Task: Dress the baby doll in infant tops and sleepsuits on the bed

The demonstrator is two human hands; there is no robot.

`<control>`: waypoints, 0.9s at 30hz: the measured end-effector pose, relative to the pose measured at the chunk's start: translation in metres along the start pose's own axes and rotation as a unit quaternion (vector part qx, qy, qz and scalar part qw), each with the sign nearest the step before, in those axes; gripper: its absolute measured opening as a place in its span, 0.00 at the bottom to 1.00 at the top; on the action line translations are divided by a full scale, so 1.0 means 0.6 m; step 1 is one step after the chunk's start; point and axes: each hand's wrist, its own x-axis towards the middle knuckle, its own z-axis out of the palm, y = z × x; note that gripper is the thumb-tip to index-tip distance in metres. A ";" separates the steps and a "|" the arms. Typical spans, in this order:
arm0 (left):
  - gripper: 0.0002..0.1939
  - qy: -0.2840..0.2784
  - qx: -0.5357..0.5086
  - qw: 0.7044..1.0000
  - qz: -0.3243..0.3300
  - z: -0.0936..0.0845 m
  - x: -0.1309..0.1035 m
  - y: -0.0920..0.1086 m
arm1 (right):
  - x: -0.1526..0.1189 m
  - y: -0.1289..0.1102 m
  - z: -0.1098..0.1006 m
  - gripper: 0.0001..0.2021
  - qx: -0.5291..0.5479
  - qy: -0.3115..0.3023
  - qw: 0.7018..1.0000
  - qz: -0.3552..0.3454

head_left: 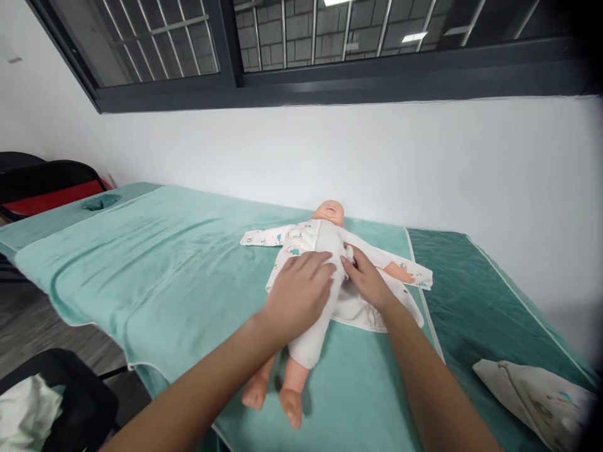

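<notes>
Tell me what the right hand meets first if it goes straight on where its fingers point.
Most likely the white clothing on the doll's front; the right hand seems to touch its edge, though depth is unclear.

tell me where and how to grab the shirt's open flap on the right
Probably pinch its outer corner, coming from the picture's right: the flap lies spread on the light green cover, that corner showing past the right forearm.
</notes>
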 end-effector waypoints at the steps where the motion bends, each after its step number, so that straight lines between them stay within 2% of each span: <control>1: 0.13 0.028 -0.005 0.999 -0.040 0.004 -0.018 -0.012 | 0.000 0.000 0.000 0.27 -0.003 0.002 1.000 0.006; 4: 0.15 0.072 -0.044 0.984 -0.155 0.018 -0.067 -0.044 | 0.000 -0.002 -0.001 0.26 -0.008 0.000 1.000 0.010; 6: 0.13 0.068 -0.069 0.975 -0.198 0.025 -0.090 -0.053 | 0.000 -0.001 -0.001 0.26 -0.014 -0.002 1.000 0.012; 9: 0.08 0.037 -0.092 0.976 -0.193 0.026 -0.106 -0.050 | 0.001 0.001 0.000 0.26 -0.025 0.005 0.999 0.022; 12: 0.07 0.018 -0.098 0.982 -0.162 0.017 -0.095 -0.048 | 0.001 0.004 0.000 0.26 -0.019 0.008 1.000 0.021; 15: 0.08 0.023 -0.093 0.983 -0.159 0.005 -0.059 -0.056 | -0.001 0.005 -0.004 0.24 -0.013 0.011 1.000 0.013; 19: 0.07 0.027 -0.095 0.990 -0.100 -0.002 0.025 -0.067 | -0.001 0.005 -0.014 0.19 -0.053 0.115 0.991 0.045; 21: 0.08 0.018 -0.092 0.993 -0.067 0.001 0.073 -0.068 | 0.002 0.005 -0.014 0.15 -0.073 0.145 0.986 0.035; 24: 0.10 0.007 -0.108 0.994 -0.034 0.014 0.143 -0.062 | 0.007 0.004 -0.004 0.12 -0.081 0.114 0.990 -0.034; 27: 0.12 -0.031 -0.146 0.988 -0.031 0.039 0.203 -0.045 | 0.011 0.004 0.011 0.16 -0.111 0.076 0.990 -0.051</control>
